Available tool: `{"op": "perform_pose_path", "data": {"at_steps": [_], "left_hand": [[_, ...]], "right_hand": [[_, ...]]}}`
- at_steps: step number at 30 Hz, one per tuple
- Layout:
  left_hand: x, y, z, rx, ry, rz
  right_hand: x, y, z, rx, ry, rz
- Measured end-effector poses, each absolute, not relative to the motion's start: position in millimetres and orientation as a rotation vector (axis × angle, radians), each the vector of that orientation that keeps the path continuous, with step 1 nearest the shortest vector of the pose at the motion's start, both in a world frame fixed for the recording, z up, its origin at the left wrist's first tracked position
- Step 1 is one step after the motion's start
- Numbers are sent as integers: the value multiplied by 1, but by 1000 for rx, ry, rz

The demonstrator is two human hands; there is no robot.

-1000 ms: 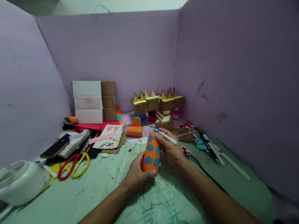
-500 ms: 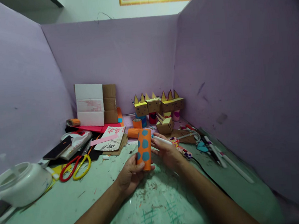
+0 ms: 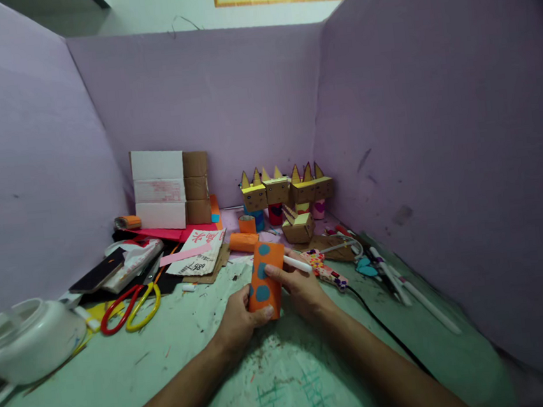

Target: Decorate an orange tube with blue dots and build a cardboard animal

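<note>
An orange tube with blue dots point(image 3: 270, 287) is held upright, slightly tilted, between both hands above the table. My left hand point(image 3: 240, 314) is closed round its lower part, with the thumb across the front near the bottom. My right hand point(image 3: 301, 282) grips its right side, the thumb pressing near a blue dot. That same hand also holds a white marker point(image 3: 297, 264), which points out to the right behind the tube. Just beyond the tube, a plain orange roll point(image 3: 244, 242) lies on its side, and a short orange ring point(image 3: 247, 224) stands behind it.
Red and yellow scissors point(image 3: 141, 303), a white teapot point(image 3: 35, 341) and papers point(image 3: 199, 252) are at the left. Cardboard figures with pointed ears point(image 3: 277, 191) stand at the back. A glue gun point(image 3: 323, 269) with a black cable and several pens point(image 3: 394, 278) lie right.
My right hand has moved onto the dotted tube, its thumb now on the front. The tube has turned and dropped slightly, and the marker has tipped to point right.
</note>
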State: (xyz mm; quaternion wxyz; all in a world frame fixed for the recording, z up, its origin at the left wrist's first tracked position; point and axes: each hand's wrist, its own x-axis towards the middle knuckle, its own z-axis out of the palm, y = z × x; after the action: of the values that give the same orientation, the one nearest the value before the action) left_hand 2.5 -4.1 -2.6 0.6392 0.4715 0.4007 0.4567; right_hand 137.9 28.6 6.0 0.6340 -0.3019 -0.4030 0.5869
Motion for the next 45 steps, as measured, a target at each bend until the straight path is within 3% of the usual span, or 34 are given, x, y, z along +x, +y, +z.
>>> {"op": "perform_pose_path", "data": {"at_steps": [16,24,32,39,45], "left_hand": [[0,-1,0,1233,1072,1142],[0,3,-19,1303,1032,1205],[0,1,-1,1215,1080,1214],[-24,5,17,1140,1251,1442],[-49,19,21,1154,1433,1383]], "right_hand": [[146,21,9,-526,-1217,1407],[147,21,7,-692,-1342,1184],[151,30,3,-667,-1399,1232],[173,29,-10,-1105,-1914,693],[163,18,-3,-1367,-2384,588]]}}
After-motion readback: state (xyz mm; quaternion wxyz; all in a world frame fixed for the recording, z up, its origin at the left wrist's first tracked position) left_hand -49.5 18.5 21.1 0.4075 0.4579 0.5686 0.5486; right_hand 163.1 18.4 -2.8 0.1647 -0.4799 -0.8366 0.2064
